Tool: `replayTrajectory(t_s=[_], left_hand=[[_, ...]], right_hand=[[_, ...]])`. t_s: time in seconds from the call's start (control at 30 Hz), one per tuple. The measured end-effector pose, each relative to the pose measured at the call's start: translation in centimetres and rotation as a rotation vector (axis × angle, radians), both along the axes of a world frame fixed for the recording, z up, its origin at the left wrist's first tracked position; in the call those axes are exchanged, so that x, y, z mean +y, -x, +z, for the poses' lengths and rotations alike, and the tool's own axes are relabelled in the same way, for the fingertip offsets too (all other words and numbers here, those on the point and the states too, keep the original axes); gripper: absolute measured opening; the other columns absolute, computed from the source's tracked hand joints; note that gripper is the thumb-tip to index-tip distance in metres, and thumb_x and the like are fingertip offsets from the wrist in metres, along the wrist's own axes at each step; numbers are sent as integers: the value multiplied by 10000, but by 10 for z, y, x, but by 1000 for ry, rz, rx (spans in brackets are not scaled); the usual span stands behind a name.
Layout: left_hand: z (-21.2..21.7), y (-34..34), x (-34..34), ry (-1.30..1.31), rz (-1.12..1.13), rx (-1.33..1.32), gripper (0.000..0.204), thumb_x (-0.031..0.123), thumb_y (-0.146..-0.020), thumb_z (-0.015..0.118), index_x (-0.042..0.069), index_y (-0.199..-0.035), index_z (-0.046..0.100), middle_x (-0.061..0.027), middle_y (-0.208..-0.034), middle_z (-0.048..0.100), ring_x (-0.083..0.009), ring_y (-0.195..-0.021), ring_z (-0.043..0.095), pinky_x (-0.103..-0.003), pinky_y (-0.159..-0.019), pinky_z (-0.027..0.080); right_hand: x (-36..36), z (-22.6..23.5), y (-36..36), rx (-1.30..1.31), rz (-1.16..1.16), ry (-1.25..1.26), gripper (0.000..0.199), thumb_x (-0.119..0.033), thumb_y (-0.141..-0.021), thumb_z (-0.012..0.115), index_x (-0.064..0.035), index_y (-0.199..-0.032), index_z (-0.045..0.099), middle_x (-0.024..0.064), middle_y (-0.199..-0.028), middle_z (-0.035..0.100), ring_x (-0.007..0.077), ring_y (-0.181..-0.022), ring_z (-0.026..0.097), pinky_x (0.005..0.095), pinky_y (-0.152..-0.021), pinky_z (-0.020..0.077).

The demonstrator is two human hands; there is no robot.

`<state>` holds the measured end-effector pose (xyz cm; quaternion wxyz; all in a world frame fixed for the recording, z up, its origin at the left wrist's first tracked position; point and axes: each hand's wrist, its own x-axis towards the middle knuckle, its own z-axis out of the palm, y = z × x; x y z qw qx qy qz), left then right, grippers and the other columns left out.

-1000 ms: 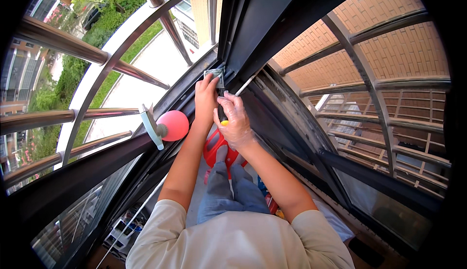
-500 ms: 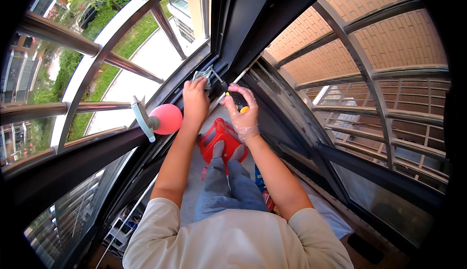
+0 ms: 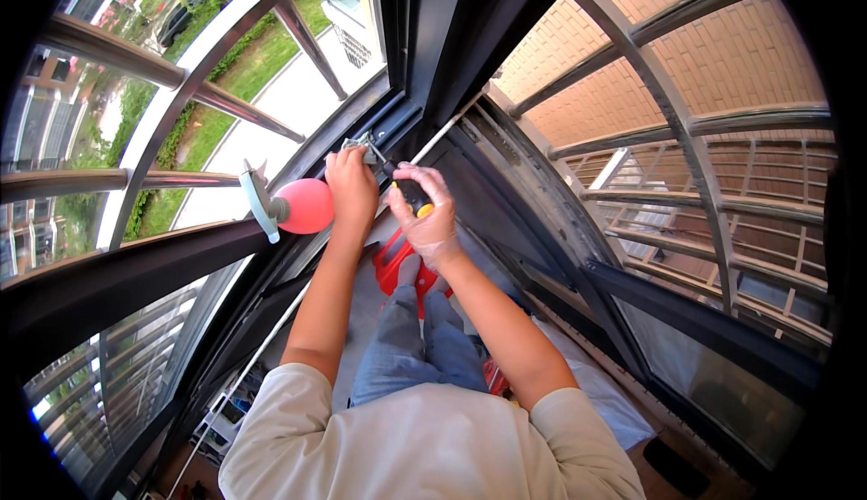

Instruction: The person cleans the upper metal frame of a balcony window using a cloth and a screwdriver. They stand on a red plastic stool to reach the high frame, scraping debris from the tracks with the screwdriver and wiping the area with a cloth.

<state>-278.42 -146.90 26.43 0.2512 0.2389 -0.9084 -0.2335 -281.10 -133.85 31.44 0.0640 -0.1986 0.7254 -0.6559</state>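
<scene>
A screwdriver (image 3: 414,196) with a black and yellow handle is in my right hand (image 3: 432,227), which wears a clear plastic glove and has its fingers curled round the handle. Its shaft points up and left to a small grey-green cloth (image 3: 362,145) in the dark window track (image 3: 392,117). My left hand (image 3: 350,184) pinches the cloth beside the screwdriver's tip; the fingertips are partly hidden. A spray bottle (image 3: 307,206) with a pink body and pale trigger head is at the frame, left of my left hand.
My feet are on a red plastic stool (image 3: 388,263) below my hands. Metal guard bars (image 3: 172,102) curve outside the left window, and more bars (image 3: 664,93) stand before a brick wall on the right. A white rod (image 3: 441,134) crosses near the corner.
Both hands have shifted a little left and back along the track, bringing the cloth and screwdriver with them. The view has moved slightly. The grips look the same.
</scene>
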Motion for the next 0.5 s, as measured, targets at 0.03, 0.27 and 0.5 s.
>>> replayTrajectory(t_s=[0.03,0.27,0.5], left_hand=[[1,0,0,-12,3,-29,201,-34,-744,517,1,-918,613,-131,-880,597,-317,-847,514,-424,-742,421],[8,-4,3,-57,72,-95,180,-34,-755,507,-6,-914,585,-159,-840,583,-333,-846,518,-425,-729,420],[37,-5,19,-397,119,253,205,-69,-789,485,-13,-967,571,-178,-1007,607,-357,-923,539,-412,-807,436]], right_hand=[[0,-4,-1,-64,-15,22,228,-55,-736,675,-30,-955,616,145,-1005,590,269,-942,591,336,-859,458],[7,6,8,-517,61,212,172,14,-808,613,14,-978,587,92,-1010,572,138,-732,619,263,-693,519],[20,58,-9,-81,14,92,208,16,-787,624,-1,-991,588,128,-1066,563,182,-876,614,288,-753,509]])
